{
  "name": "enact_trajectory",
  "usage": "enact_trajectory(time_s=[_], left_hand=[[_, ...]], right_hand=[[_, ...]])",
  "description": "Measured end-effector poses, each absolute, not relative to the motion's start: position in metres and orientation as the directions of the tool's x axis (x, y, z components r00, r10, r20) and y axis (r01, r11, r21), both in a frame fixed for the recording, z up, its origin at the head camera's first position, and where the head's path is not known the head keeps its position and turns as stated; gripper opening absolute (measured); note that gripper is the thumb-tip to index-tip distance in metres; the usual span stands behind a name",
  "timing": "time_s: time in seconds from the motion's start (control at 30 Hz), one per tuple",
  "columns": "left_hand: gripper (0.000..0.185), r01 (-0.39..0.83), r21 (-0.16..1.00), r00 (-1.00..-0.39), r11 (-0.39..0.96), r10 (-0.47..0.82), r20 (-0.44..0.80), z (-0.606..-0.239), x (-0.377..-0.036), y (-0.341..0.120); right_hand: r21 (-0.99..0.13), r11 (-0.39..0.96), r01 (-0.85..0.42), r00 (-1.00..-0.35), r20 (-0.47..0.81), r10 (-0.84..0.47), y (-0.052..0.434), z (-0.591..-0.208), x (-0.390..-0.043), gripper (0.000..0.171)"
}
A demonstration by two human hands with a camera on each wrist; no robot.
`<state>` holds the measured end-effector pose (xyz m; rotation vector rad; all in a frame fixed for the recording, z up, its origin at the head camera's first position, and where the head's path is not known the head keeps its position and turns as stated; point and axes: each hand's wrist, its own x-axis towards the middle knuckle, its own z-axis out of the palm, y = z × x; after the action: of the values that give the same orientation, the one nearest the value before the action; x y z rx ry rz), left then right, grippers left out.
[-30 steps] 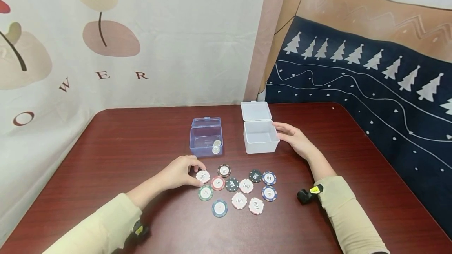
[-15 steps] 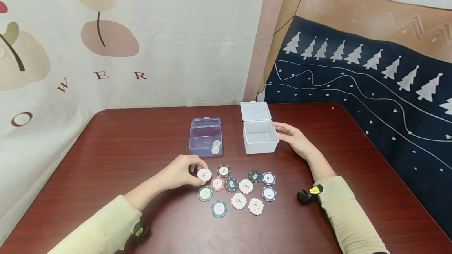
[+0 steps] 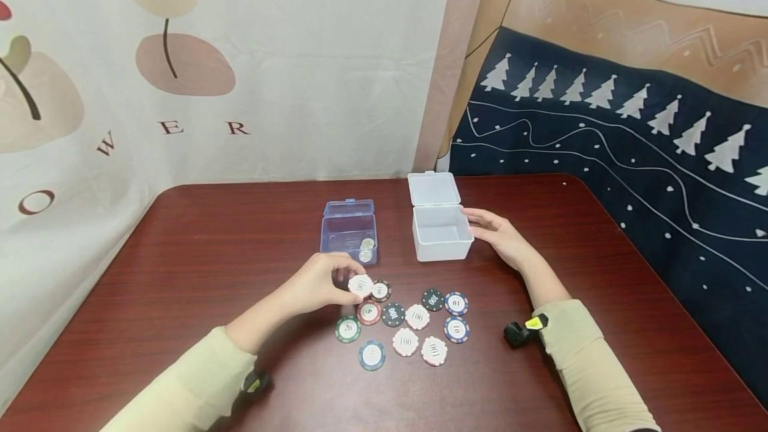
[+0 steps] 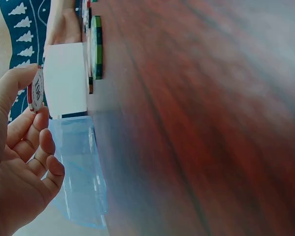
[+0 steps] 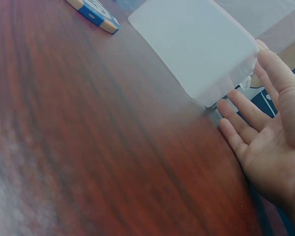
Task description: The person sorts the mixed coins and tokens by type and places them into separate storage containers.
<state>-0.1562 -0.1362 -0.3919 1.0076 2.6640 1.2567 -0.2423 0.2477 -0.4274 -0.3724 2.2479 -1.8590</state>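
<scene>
My left hand (image 3: 324, 283) pinches a white and red chip (image 3: 361, 285) between thumb and fingers, lifted just above the table in front of the blue clear box (image 3: 349, 233). In the left wrist view the chip (image 4: 36, 91) stands edge-on at my thumb tip, with the blue box (image 4: 81, 172) behind. My right hand (image 3: 503, 235) rests open, fingers straight, against the right side of the white open box (image 3: 441, 232). The right wrist view shows my right hand's fingers (image 5: 246, 118) touching the white box (image 5: 199, 44).
Several poker chips (image 3: 408, 322) of different colours lie flat on the dark red table (image 3: 180, 265) in front of the boxes. Two silver coins (image 3: 367, 249) sit in the blue box. Both lids stand open at the back. Patterned cloths hang behind the table.
My left hand has picked the white and red chip up off the table and carried it right and slightly upward. The right hand has stayed still by the white box.
</scene>
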Motion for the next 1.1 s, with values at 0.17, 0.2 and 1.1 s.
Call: enact_trajectory(time_s=[0.17, 0.2, 1.1], left_hand=[[0.030, 0.558, 0.696, -0.788, 0.452, 0.550, 0.275, -0.392, -0.159, -0.132], [0.030, 0.560, 0.696, -0.789, 0.449, 0.546, 0.282, -0.392, -0.160, -0.131], [0.032, 0.583, 0.712, -0.780, 0.391, 0.514, 0.357, -0.375, -0.184, -0.087]], right_hand=[[-0.979, 0.191, -0.074, -0.948, 0.009, -0.319, 0.248, -0.428, -0.243, 0.052], [-0.978, 0.192, -0.077, -0.947, 0.012, -0.320, 0.249, -0.428, -0.243, 0.052], [-0.976, 0.200, -0.091, -0.948, 0.023, -0.318, 0.249, -0.429, -0.243, 0.050]])
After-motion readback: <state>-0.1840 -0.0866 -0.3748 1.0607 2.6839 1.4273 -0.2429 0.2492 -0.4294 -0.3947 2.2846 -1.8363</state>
